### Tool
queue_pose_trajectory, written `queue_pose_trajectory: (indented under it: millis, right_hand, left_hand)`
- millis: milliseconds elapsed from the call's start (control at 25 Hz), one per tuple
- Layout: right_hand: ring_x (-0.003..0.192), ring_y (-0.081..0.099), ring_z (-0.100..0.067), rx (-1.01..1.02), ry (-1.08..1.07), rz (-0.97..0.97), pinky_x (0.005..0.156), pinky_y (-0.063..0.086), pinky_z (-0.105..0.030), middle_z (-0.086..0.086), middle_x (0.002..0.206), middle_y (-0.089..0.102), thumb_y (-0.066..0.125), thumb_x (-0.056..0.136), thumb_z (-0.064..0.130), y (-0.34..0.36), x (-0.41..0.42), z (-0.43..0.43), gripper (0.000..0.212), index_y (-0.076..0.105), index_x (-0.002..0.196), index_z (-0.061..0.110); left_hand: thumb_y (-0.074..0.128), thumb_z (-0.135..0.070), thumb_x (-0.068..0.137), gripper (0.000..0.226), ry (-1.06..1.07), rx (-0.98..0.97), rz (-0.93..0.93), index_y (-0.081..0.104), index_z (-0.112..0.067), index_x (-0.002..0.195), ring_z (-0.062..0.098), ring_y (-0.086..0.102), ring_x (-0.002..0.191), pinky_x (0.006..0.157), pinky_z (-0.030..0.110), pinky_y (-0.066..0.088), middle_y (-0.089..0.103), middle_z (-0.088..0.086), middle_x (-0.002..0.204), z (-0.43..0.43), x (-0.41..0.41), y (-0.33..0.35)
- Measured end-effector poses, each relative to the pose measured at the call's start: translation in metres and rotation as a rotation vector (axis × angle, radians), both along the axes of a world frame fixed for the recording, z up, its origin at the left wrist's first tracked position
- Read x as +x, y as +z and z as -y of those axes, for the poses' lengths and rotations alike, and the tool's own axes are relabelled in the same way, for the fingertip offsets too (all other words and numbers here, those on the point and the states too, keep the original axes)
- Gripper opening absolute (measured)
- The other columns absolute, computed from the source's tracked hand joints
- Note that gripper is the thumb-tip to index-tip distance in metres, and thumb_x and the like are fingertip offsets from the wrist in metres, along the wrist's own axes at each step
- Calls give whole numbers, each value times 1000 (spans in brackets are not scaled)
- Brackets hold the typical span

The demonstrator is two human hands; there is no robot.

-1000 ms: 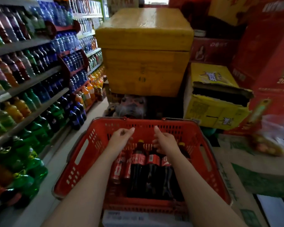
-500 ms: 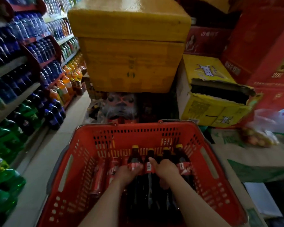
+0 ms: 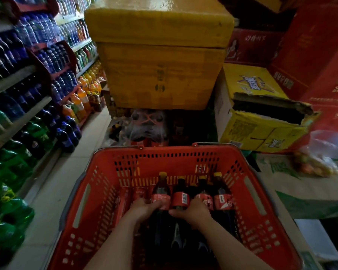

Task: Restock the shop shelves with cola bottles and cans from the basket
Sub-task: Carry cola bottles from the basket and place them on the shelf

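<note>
We're down in the red basket (image 3: 183, 152). Our left hand (image 3: 142, 208) fingers wrap a cola bottle (image 3: 160, 191), right hand (image 3: 192, 213) fingers grip the next bottle (image 3: 180, 193).

Basket (image 3: 250, 201), lower centre: red moulded plastic, perforated, matt.
Cola bottles (image 3: 180, 190): clear glossy plastic, red labels with slight sheen, yellow plastic caps.
Cola cans (image 3: 140, 192): glossy red metal.
Yellow box (image 3: 160, 75), upper centre: grainy rough sides, lid had sheen.
Yellow carton (image 3: 261, 131), right: matt cardboard, flap edge torn ragged.
Floor tiles (image 3: 53, 191), left: smooth, faintly shiny.
</note>
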State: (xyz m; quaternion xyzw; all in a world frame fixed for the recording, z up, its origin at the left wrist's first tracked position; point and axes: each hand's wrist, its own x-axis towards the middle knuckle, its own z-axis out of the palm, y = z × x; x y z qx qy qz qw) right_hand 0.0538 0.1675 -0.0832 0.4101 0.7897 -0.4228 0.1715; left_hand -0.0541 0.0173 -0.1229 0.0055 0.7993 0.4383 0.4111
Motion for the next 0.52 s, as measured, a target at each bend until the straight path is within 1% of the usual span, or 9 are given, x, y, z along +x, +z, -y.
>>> queue_pose_trajectory:
  millis: [80,160,200,240,280,360,400,480,520]
  right_hand:
    - [100,66,-19,104,46,57,84,52,-29,-3,107,69,84,65,47,-3,-2,2,62,62,114,15]
    - [97,66,-18,89,14,65,83,55,-31,-2,103,68,86,62,45,-6,-2,2,62,60,111,15]
    - [96,66,-19,33,-23,44,82,56,-34,-3,104,67,87,62,41,-6,-1,2,62,58,110,15]
    - [95,65,-19,-54,-87,-5,80,57,-36,-4,104,66,89,62,36,-6,1,0,62,56,110,14]
    - [93,65,-20,-161,-161,-57,77,57,-37,-5,104,66,89,62,30,-5,3,-3,62,55,111,13]
    - [91,67,-20,-370,-266,-128,75,56,-37,-6,103,68,89,63,19,3,8,-9,60,57,113,9]
    - [90,69,-20,-422,-278,-144,74,57,-35,-7,102,71,88,64,17,7,11,-13,58,60,113,8]
    - [85,72,-19,-473,-252,-183,67,57,-30,-8,96,75,87,67,15,19,16,-18,48,65,108,6]
    - [86,73,-20,-501,-235,-208,69,58,-30,-9,96,76,86,68,14,25,17,-20,44,67,106,4]
  left_hand:
    - [76,-61,64,73,14,5,25,63,-14,119,18,67,88,82,33,55,69,3,102,3,2,12]
    - [75,-52,73,63,43,28,75,59,-10,117,17,63,87,82,33,54,64,1,97,7,2,20]
    - [77,-53,70,64,61,27,91,55,-13,115,20,62,92,83,35,53,63,3,101,9,1,23]
    - [79,-56,65,76,61,14,89,52,-13,121,24,61,99,88,38,52,62,5,109,10,-1,22]
    - [81,-58,61,82,52,19,92,52,-13,122,26,62,104,92,41,52,63,6,112,10,-1,24]
    - [83,-60,55,76,38,91,72,58,-15,111,26,66,100,93,43,53,67,5,105,10,-2,29]
    - [83,-63,52,77,29,120,79,61,-16,108,26,67,98,93,44,54,70,6,104,10,-4,26]
    - [86,-63,45,87,27,207,97,65,-13,113,28,69,99,95,45,53,73,9,106,11,-8,33]
    - [87,-57,48,83,31,277,98,66,-11,113,29,70,98,96,46,51,74,11,104,13,-7,41]
